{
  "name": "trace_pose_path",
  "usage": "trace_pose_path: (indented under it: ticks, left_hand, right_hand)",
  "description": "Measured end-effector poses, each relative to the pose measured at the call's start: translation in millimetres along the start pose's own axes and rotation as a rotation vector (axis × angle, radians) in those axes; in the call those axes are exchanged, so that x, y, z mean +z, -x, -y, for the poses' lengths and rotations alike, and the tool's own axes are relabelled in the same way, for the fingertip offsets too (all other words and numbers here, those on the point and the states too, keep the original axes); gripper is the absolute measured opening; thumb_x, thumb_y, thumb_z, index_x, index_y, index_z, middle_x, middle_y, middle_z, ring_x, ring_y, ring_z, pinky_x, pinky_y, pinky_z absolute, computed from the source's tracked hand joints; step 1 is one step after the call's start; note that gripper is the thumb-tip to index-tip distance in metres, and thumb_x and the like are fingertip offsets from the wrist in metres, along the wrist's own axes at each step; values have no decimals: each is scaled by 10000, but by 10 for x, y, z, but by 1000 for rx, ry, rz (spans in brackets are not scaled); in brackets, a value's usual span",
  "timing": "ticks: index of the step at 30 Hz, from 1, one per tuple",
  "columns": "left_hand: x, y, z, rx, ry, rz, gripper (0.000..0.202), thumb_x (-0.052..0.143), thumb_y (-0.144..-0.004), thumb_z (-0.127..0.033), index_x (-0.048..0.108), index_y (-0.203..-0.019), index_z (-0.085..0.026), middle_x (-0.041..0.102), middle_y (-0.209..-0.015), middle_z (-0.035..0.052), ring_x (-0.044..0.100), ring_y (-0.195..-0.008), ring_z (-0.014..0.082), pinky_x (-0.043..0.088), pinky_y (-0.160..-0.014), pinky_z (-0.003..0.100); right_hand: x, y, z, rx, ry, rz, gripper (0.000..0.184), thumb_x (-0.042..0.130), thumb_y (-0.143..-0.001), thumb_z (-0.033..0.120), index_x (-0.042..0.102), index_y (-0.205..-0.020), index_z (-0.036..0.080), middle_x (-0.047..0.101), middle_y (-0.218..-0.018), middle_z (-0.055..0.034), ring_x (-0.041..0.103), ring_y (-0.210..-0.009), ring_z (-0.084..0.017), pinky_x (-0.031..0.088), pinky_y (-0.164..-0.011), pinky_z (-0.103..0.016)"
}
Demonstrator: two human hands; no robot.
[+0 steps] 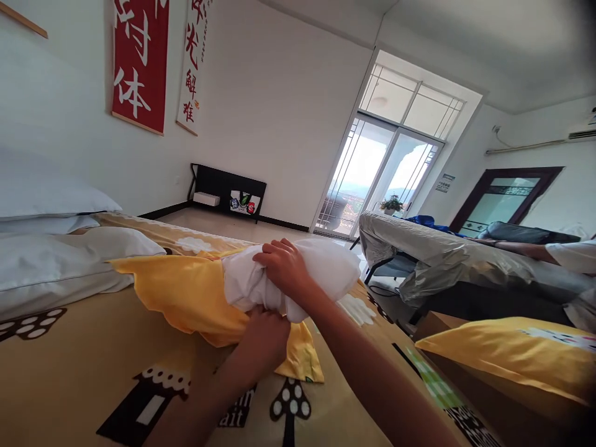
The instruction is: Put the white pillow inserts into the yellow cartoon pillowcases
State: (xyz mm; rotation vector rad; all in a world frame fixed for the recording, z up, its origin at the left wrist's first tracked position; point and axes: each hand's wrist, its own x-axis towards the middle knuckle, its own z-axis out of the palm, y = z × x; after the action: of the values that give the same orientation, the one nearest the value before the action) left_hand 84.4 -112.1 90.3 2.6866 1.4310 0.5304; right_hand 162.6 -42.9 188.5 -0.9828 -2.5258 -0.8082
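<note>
While white pillow [330, 264] bunches, fingers [274, 249] clutch it!
Right hand [285, 268] on top, left hand [266, 340] at near edge, yellow cloth [184, 295] beside.

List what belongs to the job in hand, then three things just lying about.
In hand:
- white pillow, gripped by the right hand
- yellow cloth, left hand where it meets the pillow

Lying about:
- printed bag
- white box
- potted plant
</note>
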Motion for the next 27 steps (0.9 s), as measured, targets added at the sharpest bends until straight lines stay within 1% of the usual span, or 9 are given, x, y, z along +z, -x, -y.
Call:
trace_pose_path:
  ticks: [4, 7, 12, 15, 18, 21, 24, 26, 27]
  left_hand:
    - [-197, 203, -223, -16, 160, -159, 393, 307, -971, -287, 665, -864, -165, 707, -877, 119, 646, -842, 269, 440, -745, 405]
    - [-59, 282, -369, 57, 143, -126, 366, 330, -964, -282, 663, -860, -167, 705, -845, 115, 651, -794, 275, 437, -682, 397]
    - [444, 332, -607, 374, -114, 177, 212, 507, -833, -104, 716, -848, -135, 715, -765, 135, 666, -691, 263, 410, -576, 365]
    - [535, 441, -676, 503, -201, 297, 206, 536, -788, -52, 730, -788, -122, 712, -726, 126, 675, -724, 258, 443, -648, 366]
    - [395, 633, -621, 420, -205, 289, 181, 546, -822, -145, 723, -857, -126, 723, -797, 119, 680, -771, 268, 471, -789, 392]
    - [209, 865, -519, 284, -247, 251, 196, 525, -848, -211, 707, -889, -151, 720, -800, 101, 677, -760, 258, 431, -932, 447]
    - [133, 1028, -503, 243, -345, 241, 190, 562, -765, -123, 701, -893, -142, 710, -844, 124, 661, -840, 275, 416, -941, 443]
    - [145, 1057, -559, 245, -381, 248, 216, 563, -749, -98, 693, -921, -121, 700, -883, 142, 645, -891, 281, 413, -929, 435]
    - [165, 1050, -600, 250, -381, 247, 216, 573, -748, -108, 684, -933, -110, 694, -903, 147, 637, -911, 283, 406, -932, 436]
  right_hand:
    - [-263, -71, 113, -126, -106, -82, 388, 406, -830, 15, 734, -875, 218, 627, -728, -3, 516, -746, -141, 280, -727, -297]
    - [-121, 133, 188, -164, -203, -20, 367, 445, -763, 17, 736, -856, 220, 651, -717, 5, 538, -731, -131, 298, -736, -286]
    - [584, 1077, 384, -74, -250, 252, 224, 527, -745, 57, 694, -706, 202, 695, -727, 3, 581, -702, -119, 325, -709, -266]
    - [820, 1844, 490, 55, -284, 244, 231, 534, -749, 36, 694, -720, 201, 695, -711, 9, 597, -708, -125, 351, -722, -263]
    - [685, 2471, 530, 149, -349, 151, 455, 504, -729, 30, 694, -1075, 256, 712, -845, 4, 611, -808, -156, 391, -778, -288]
    - [313, 2761, 508, 202, -331, 179, 722, 478, -677, 47, 519, -1362, 272, 676, -1036, -37, 585, -948, -202, 427, -861, -330]
    - [39, 2680, 476, 225, -298, 165, 824, 527, -676, 113, 371, -1464, 293, 524, -1333, -81, 468, -1193, -259, 357, -1027, -415]
    - [33, 2490, 475, 214, -283, 165, 850, 590, -692, 185, 316, -1485, 324, 400, -1458, -92, 380, -1286, -306, 296, -1071, -481]
    - [80, 2379, 482, 216, -278, 195, 835, 606, -702, 208, 328, -1480, 331, 410, -1449, -101, 397, -1271, -318, 313, -1052, -492]
